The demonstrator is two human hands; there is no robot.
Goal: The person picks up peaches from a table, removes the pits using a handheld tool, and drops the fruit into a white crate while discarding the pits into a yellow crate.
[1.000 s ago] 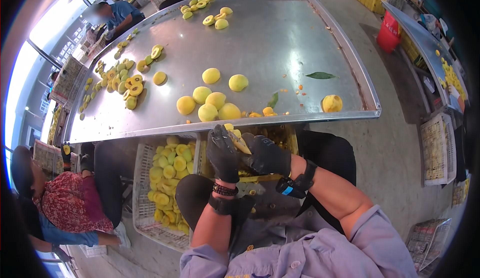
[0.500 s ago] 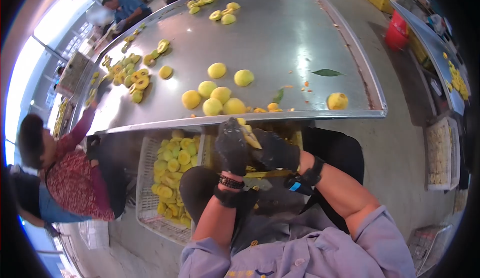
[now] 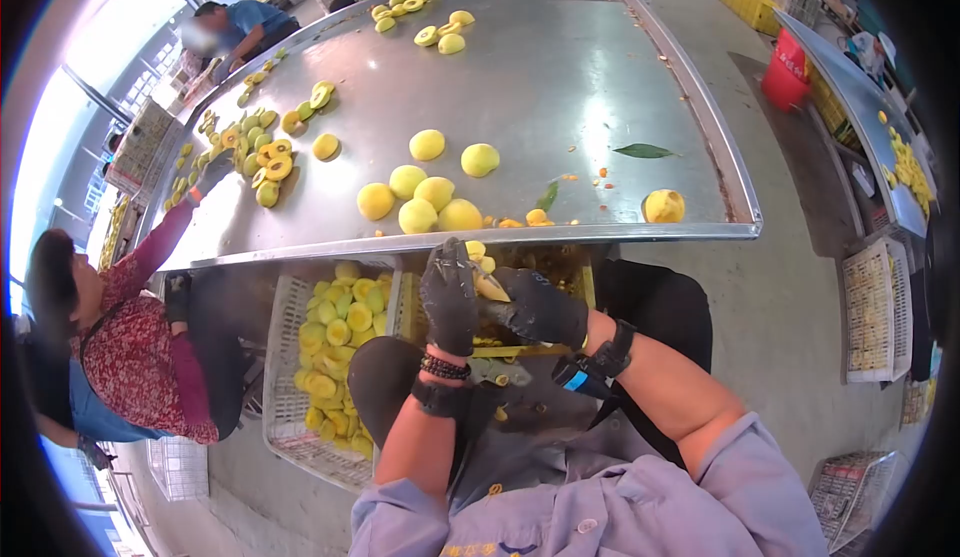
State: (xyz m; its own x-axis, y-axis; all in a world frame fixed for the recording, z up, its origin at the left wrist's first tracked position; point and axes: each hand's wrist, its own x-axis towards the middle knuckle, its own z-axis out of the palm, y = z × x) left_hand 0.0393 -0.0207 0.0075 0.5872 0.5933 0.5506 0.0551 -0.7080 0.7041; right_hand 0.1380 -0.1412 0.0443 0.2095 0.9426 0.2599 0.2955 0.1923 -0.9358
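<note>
My left hand, in a dark glove, is closed around a yellow peach just below the table's front edge. Its fingers cover much of the fruit. My right hand, also gloved, is closed on a narrow tan tool that points towards the peach; its working end is hidden. Several whole yellow peaches lie on the metal table just beyond my hands. Beneath my hands stands a yellow crate with wet scraps in it.
A white crate of peach halves stands left of my knees. More cut peaches lie at the table's left, where a co-worker's arm reaches. A single peach and a leaf lie on the right side. A red bucket stands beyond.
The view has shifted slightly, and things appear a little further left. My hands stay together at the peach, the right one a little changed in angle. The co-worker's arm reaches further over the table.
</note>
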